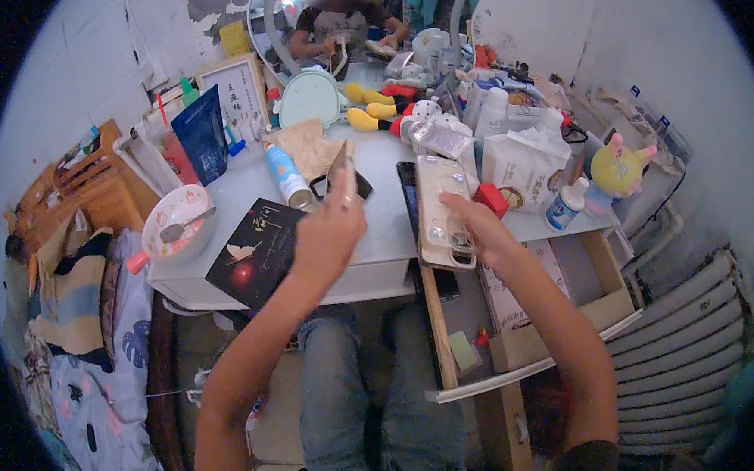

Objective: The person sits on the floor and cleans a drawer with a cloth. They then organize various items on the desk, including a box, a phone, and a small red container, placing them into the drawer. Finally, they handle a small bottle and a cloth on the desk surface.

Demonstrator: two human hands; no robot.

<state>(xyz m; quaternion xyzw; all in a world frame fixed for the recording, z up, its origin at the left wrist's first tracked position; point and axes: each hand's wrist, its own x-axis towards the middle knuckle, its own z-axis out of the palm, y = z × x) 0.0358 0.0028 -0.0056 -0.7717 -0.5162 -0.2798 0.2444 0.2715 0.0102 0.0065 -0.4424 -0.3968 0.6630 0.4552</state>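
Note:
My left hand (pixel 333 233) grips a thin, flat, pale object (pixel 344 159), seen nearly edge-on above the white tabletop. Its kind is hard to tell. In my right hand (pixel 484 226) is a pale phone case (pixel 440 207) with shiny decorations and a camera cutout. A dark phone-like slab (pixel 409 176) shows partly behind the case. Under my left hand's fingers, a dark flat item (pixel 362 184) lies on the table. A black booklet or box (pixel 253 254) with a printed butterfly is beside my left wrist. A blue-and-white spray can (pixel 287 175) rests nearby on a beige cloth (pixel 301 143).
An open drawer (pixel 468 325) juts out below my right forearm. A bowl with a spoon (pixel 180 220) stands at the table's left edge. A tissue pack (pixel 523 170), a red box (pixel 490 200), a white-capped bottle (pixel 566 205) and a plush toy (pixel 616 166) crowd the right. A mirror (pixel 364 27) stands behind.

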